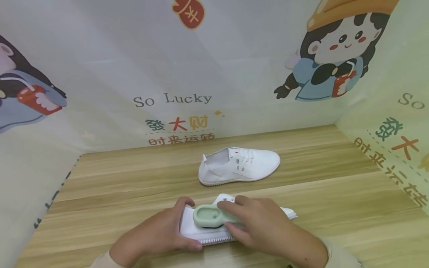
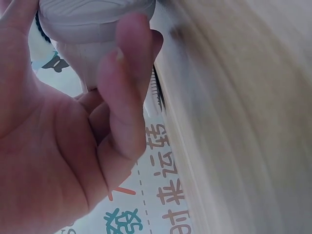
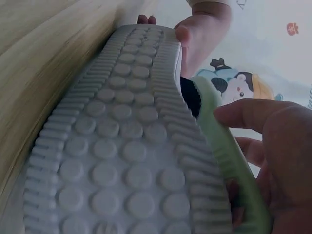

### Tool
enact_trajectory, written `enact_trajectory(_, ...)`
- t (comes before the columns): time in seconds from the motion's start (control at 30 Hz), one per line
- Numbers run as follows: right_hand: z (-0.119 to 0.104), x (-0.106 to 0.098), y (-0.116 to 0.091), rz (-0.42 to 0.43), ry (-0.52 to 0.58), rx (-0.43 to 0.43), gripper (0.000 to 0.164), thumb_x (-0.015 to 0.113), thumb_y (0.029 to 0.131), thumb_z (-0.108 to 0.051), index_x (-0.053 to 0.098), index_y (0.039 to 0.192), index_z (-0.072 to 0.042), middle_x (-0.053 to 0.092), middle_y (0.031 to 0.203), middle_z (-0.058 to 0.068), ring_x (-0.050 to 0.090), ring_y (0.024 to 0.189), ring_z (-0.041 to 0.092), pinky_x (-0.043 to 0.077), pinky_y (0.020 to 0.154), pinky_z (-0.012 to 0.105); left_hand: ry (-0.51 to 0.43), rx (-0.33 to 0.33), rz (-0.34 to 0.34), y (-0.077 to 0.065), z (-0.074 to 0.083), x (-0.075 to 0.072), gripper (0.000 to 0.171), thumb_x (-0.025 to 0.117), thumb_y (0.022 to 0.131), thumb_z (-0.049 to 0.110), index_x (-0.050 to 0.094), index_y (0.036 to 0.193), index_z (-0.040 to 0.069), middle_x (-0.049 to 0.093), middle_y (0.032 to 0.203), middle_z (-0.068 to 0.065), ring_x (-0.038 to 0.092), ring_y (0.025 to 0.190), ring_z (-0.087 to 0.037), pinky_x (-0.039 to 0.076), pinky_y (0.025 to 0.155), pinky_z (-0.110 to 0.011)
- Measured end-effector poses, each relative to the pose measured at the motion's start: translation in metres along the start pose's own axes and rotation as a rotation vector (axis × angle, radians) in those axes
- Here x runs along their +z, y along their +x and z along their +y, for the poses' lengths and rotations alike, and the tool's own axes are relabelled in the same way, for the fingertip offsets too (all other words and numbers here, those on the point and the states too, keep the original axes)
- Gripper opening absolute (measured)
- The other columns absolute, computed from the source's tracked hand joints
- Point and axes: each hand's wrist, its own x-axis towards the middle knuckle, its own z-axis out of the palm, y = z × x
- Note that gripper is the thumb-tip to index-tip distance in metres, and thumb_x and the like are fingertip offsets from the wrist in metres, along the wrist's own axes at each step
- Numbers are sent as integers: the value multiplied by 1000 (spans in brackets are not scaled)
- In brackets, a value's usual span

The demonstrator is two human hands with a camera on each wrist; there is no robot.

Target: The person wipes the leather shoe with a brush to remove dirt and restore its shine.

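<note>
My left hand grips one end of a white shoe, which lies tilted on its side above the wooden tabletop. In the right wrist view the shoe's sole faces the camera, with round studs and ridged edges. A pale green brush lies against the shoe's upper. My right hand holds the brush by its handle, fingers and thumb around it. Dark bristles meet the side of the shoe, largely hidden beneath the brush head. The left wrist view shows my curled left fingers at the shoe's end.
Behind the hands, a second white shoe stands upright on the wood-grain tabletop, its toe to the right. Printed pale walls with cartoon figures and lettering enclose the table at the back and both sides.
</note>
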Motion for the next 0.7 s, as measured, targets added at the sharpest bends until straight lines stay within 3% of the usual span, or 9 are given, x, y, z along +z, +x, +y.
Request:
enact_trajectory(0.2,-7,4,8,-29,24,25,38,72,89,-35,69,126,-25,63,82,-7,41,57,1,36,49,19,-14,15,6,2,-4,3,98,82,65,67,36,137,18,65,104,1,60,87,-8,49,77,-29)
enact_trajectory(0.43,-12,8,14,-4,-11,-13,35,66,95,-37,70,126,-22,65,81,-5,41,55,1,39,49,20,-23,1,-1,2,-4,3,101,83,65,66,35,140,17,66,107,1,60,90,-9,50,78,-32)
enact_trajectory(0.7,-12,5,10,-6,-46,-1,35,67,94,-37,70,126,-23,62,76,-5,38,54,2,37,47,21,21,-1,3,2,-3,2,98,82,64,68,37,137,21,65,102,3,59,84,-9,49,71,-31)
